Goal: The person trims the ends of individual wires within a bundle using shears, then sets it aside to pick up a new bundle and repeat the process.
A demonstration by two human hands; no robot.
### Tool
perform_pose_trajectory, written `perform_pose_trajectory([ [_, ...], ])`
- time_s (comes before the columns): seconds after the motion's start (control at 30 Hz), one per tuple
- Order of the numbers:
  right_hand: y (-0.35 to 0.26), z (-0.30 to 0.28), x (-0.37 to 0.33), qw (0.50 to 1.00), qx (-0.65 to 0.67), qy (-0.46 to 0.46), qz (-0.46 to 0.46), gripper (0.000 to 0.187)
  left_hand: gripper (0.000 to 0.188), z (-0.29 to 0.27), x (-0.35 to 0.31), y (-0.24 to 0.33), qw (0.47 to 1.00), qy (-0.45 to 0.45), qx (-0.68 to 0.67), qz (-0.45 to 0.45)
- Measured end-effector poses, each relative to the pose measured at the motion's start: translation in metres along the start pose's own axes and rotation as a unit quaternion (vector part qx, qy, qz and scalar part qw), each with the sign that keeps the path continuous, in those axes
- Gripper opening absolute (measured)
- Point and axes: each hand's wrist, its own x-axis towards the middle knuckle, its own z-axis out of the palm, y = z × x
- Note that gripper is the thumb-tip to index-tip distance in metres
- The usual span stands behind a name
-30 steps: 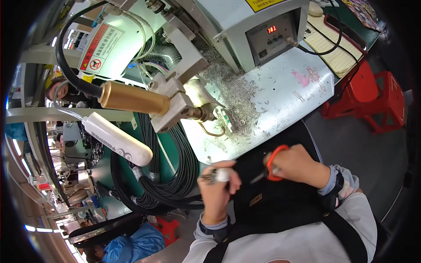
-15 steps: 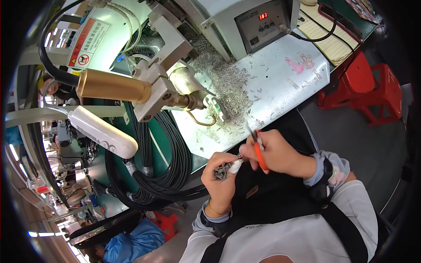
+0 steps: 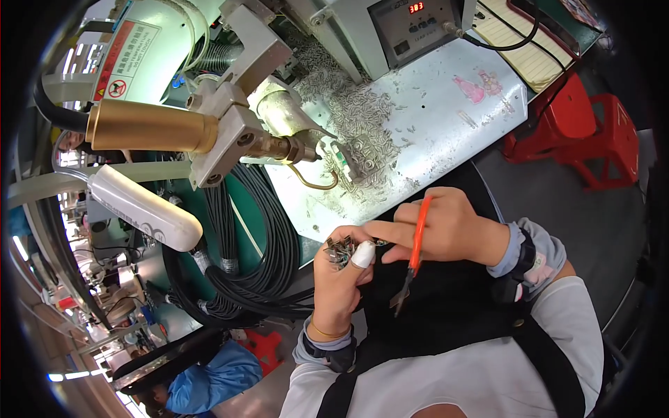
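In front of my chest, my left hand (image 3: 341,279) is closed around a bunch of small metal pieces (image 3: 339,252). A white cover (image 3: 363,255) wraps its thumb. My right hand (image 3: 446,226) grips orange-handled cutters (image 3: 418,237), whose grey jaws point down toward the black apron (image 3: 390,334). The thumb and forefinger of that hand meet the left thumb at a tiny piece too small to name. Beyond both hands stands a soldering machine with a gold barrel (image 3: 153,129). Its tip is close to a small fixture (image 3: 348,164) holding a green piece.
Small metal scraps (image 3: 359,118) litter the white work plate (image 3: 446,132). Coiled black cables (image 3: 279,258) lie left of it, below a white cylinder (image 3: 143,209). A control box (image 3: 418,35), notepad (image 3: 529,59) and red stools (image 3: 599,132) are farther right. A person in blue (image 3: 212,380) sits at lower left.
The cutters have swung round in my right hand, from jaws pointing up to jaws pointing down. My right fingers have stretched toward the left thumb, and the left hand has shifted slightly left.
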Motion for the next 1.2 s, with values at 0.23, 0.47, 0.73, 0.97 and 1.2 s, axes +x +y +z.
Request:
perform_pose_trajectory([
  [0.23, -0.003, -0.012, 0.006, 0.993, -0.071, -0.050, -0.074, 0.038, 0.010, 0.006, -0.001, -0.001, 0.976, 0.069, 0.188, 0.082],
  [0.47, -0.001, -0.005, 0.004, 0.996, -0.061, -0.022, -0.062, 0.037, 0.012, -0.002, 0.001, -0.002, 0.986, 0.068, 0.145, 0.049],
  [0.73, -0.010, 0.002, -0.001, 0.998, -0.054, -0.018, 0.000, 0.023, 0.012, -0.003, 0.003, -0.007, 0.975, 0.058, 0.185, 0.105],
  [0.97, -0.017, 0.005, 0.001, 0.924, 0.247, -0.082, 0.282, 0.010, 0.016, 0.009, 0.005, -0.020, 0.832, 0.109, 0.390, 0.378],
  [1.2, -0.014, 0.008, -0.002, 0.772, 0.471, -0.086, 0.417, 0.011, 0.024, 0.005, 0.001, -0.020, 0.904, 0.133, 0.292, 0.283],
])
